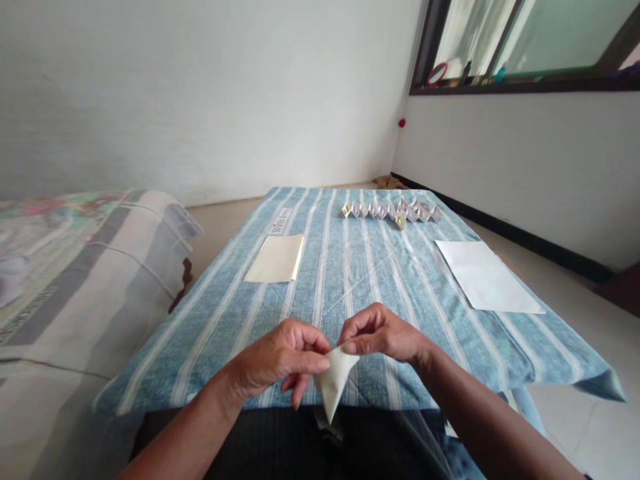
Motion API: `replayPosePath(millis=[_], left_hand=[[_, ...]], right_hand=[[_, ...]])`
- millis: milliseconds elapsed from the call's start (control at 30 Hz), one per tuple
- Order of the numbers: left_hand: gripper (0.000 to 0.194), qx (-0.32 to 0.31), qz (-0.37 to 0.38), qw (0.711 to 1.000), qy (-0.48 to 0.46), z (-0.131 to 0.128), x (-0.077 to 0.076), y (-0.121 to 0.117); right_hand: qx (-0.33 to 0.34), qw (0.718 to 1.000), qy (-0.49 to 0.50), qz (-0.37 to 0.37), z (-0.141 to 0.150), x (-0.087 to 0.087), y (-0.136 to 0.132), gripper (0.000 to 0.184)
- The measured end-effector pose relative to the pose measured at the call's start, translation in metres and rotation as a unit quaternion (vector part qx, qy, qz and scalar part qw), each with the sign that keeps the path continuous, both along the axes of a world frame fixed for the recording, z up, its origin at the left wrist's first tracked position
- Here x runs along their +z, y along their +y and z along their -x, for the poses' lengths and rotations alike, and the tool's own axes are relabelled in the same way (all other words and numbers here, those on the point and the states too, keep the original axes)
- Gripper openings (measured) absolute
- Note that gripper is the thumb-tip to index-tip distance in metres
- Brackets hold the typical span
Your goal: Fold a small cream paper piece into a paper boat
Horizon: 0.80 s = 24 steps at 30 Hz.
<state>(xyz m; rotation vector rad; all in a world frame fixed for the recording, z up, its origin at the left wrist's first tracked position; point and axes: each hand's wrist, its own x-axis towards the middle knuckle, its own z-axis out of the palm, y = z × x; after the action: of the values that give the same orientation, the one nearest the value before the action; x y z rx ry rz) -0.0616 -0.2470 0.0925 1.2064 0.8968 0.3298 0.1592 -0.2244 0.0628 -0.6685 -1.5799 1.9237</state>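
Between my two hands is a folded piece of pale cream paper, narrowing to a point at its lower end. It hangs over the table's near edge, above my lap. My left hand pinches its upper left side between thumb and fingers, the lower fingers curled beneath. On the upper right corner, the thumb and forefinger of my right hand are closed. A stack of cream paper lies on the cloth beyond my left hand. Farther back stand several folded paper pieces, mostly pale purple with some yellowish ones.
A blue and white striped cloth covers the table. White paper lies on its right side. To the left is a bed with a grey and white cover. Walls close off the back and right, with a window at upper right.
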Motion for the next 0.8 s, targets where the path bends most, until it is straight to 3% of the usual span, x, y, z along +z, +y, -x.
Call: replayPosePath(millis=[133, 333, 800], left_hand=[[0.023, -0.05, 0.06, 0.997, -0.011, -0.003, -0.006, 0.001], [0.025, -0.058, 0.112, 0.992, 0.006, -0.01, -0.012, 0.003], [0.027, -0.1, 0.122, 0.987, 0.031, -0.015, -0.017, 0.005]], right_hand=[[0.0, 1.0, -0.004, 0.004, -0.002, -0.001, 0.005, 0.026], [0.054, 0.998, -0.025, 0.02, -0.003, -0.002, 0.01, 0.024], [0.077, 0.996, -0.022, 0.033, -0.005, -0.008, 0.018, 0.019]])
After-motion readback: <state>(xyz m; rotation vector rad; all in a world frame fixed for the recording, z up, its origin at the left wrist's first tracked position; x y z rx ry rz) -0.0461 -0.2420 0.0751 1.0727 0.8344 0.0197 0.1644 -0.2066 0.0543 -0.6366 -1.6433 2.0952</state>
